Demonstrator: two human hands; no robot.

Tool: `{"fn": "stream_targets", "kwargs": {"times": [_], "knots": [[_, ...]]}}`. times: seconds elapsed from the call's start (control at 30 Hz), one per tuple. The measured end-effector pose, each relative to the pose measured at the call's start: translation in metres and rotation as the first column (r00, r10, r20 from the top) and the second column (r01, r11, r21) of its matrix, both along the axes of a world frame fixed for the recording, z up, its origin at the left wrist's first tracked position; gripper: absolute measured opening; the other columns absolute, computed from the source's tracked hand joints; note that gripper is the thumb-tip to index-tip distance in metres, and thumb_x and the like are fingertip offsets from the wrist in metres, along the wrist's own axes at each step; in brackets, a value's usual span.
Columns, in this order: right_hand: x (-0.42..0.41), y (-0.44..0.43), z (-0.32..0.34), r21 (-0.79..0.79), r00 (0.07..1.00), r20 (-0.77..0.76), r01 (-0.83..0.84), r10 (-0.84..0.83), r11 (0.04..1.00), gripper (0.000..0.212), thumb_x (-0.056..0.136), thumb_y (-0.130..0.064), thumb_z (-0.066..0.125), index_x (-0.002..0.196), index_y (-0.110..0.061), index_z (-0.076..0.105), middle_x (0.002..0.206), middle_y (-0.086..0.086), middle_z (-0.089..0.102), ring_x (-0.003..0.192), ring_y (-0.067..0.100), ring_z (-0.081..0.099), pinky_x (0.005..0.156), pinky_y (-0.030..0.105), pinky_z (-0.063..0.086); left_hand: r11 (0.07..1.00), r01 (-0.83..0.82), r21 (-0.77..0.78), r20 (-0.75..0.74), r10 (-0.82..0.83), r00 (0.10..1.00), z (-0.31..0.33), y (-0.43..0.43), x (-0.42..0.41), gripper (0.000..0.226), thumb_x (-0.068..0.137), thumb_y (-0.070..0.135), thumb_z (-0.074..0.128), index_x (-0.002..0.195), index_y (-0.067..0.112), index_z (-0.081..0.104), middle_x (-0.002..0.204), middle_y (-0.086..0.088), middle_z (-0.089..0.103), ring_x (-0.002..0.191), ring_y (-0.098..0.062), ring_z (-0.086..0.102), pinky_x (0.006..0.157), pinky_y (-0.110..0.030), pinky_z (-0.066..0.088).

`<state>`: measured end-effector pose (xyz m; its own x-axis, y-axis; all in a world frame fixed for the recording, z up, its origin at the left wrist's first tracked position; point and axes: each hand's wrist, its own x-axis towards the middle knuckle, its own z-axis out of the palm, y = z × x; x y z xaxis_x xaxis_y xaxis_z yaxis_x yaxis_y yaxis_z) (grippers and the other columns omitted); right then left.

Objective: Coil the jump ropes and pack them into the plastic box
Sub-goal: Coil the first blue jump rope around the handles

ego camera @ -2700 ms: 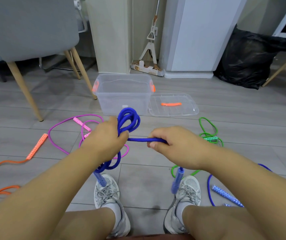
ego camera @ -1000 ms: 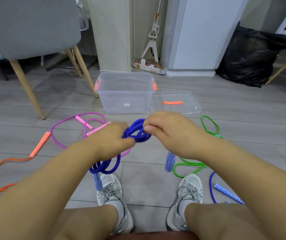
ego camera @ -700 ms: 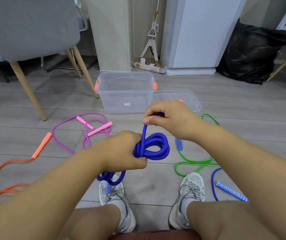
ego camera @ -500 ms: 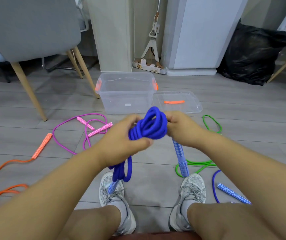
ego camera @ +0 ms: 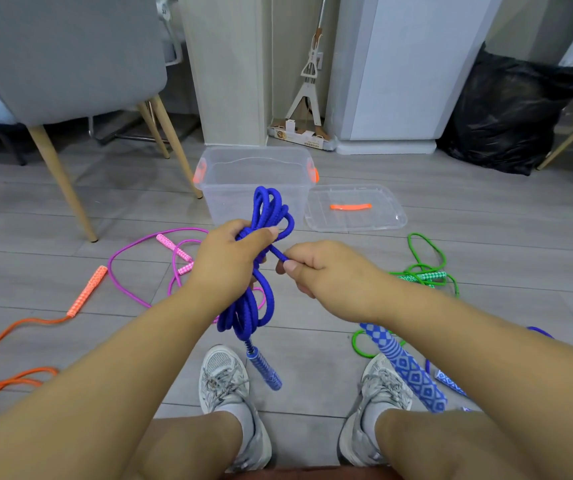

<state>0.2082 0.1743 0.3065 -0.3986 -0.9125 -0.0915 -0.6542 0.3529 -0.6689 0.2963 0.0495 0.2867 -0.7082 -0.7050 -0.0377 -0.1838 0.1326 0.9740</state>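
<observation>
left hand (ego camera: 229,263) clenches the upright blue coil (ego camera: 269,211), right hand (ego camera: 328,273) pinches its free end (ego camera: 275,252), and the plastic box (ego camera: 231,197) sits straight ahead, nearest the left.

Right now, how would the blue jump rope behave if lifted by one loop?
Probably floppy: the blue jump rope sags in loose loops below the left hand. Its dangling handle would likely swing; the loops may unravel.
</observation>
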Motion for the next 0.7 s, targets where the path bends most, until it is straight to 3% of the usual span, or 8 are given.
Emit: {"fn": "stream_targets", "kwargs": {"times": [0.13, 0.27, 0.37, 0.47, 0.53, 0.63, 0.7], "knots": [[0.002, 0.006, 0.003, -0.015, 1.000, -0.017, 0.016, -0.016, 1.000, 0.037, 0.098, -0.028, 0.042, 0.102, 0.005, 0.058, 0.067, 0.007, 0.042, 0.063, 0.017, 0.038, 0.061, 0.030, 0.035, 0.996, 0.086, 0.018, 0.015, -0.086, 0.996, 0.000, -0.001, 0.001, 0.030, 0.087, 0.036, 0.061, 0.084, 0.007, 0.057, 0.067, -0.006, 0.056, 0.047, -0.015, 0.044, 0.047, -0.028, 0.039], [0.004, 0.010, 0.006, -0.054, 0.994, 0.045, 0.101, -0.098, 0.993, 0.049, 0.096, -0.040, 0.042, 0.087, 0.006, 0.054, 0.060, 0.004, 0.035, 0.051, 0.011, 0.029, 0.054, 0.028, 0.027, 0.990, 0.141, 0.015, 0.006, -0.141, 0.990, 0.003, 0.006, 0.001, 0.035, 0.092, 0.048, 0.047, 0.075, 0.018, 0.051, 0.064, -0.003, 0.051, 0.049, -0.014, 0.045, 0.052, -0.029, 0.040], [0.006, 0.006, 0.002, -0.020, 0.992, -0.052, 0.115, -0.116, 0.993, 0.046, 0.094, -0.045, 0.044, 0.069, -0.007, 0.046, 0.057, 0.000, 0.037, 0.053, 0.015, 0.033, 0.055, 0.031, 0.030, 0.990, 0.142, -0.005, 0.020, -0.141, 0.990, 0.003, 0.012, 0.000, 0.052, 0.094, 0.057, 0.028, 0.082, 0.014, 0.055, 0.062, 0.000, 0.053, 0.056, -0.016, 0.046, 0.059, -0.030, 0.042], [0.005, 0.005, -0.002, -0.001, 0.987, -0.063, 0.149, -0.149, 0.989, 0.043, 0.093, -0.049, 0.043, 0.074, -0.012, 0.055, 0.057, -0.003, 0.040, 0.056, 0.015, 0.039, 0.056, 0.030, 0.033, 0.964, 0.259, 0.064, -0.023, -0.258, 0.966, 0.003, 0.013, 0.001, 0.067, 0.081, 0.070, 0.015, 0.085, 0.020, 0.060, 0.054, 0.013, 0.055, 0.052, -0.007, 0.047, 0.060, -0.026, 0.041], [0.003, 0.006, -0.003, -0.007, 0.983, -0.042, 0.181, -0.181, 0.984, 0.042, 0.093, -0.049, 0.044, 0.078, -0.014, 0.060, 0.056, -0.004, 0.040, 0.054, 0.012, 0.039, 0.054, 0.027, 0.032, 0.924, 0.376, 0.068, -0.046, -0.374, 0.926, 0.004, 0.015, 0.002, 0.066, 0.080, 0.067, 0.011, 0.082, 0.020, 0.057, 0.055, 0.015, 0.053, 0.053, -0.004, 0.048, 0.061, -0.023, 0.040], [0.001, 0.006, -0.005, -0.040, 0.974, -0.025, 0.224, -0.225, 0.974, 0.039, 0.091, -0.049, 0.048, 0.082, -0.014, 0.063, 0.055, -0.004, 0.041, 0.053, 0.011, 0.040, 0.054, 0.027, 0.032, 0.887, 0.452, 0.094, -0.082, -0.446, 0.891, 0.001, 0.014, 0.002, 0.058, 0.096, 0.049, 0.006, 0.086, 0.020, 0.055, 0.058, 0.018, 0.059, 0.057, 0.001, 0.054, 0.061, -0.013, 0.046], [0.001, 0.006, -0.006, -0.083, 0.968, 0.015, 0.251, -0.251, 0.964, 0.033, 0.090, -0.048, 0.052, 0.086, -0.019, 0.067, 0.058, -0.005, 0.048, 0.055, 0.009, 0.044, 0.056, 0.025, 0.035, 0.870, 0.471, 0.144, -0.113, -0.459, 0.881, -0.001, 0.012, 0.002, 0.048, 0.102, 0.041, 0.015, 0.087, 0.018, 0.055, 0.064, 0.014, 0.062, 0.061, -0.002, 0.057, 0.067, -0.018, 0.050]]}}
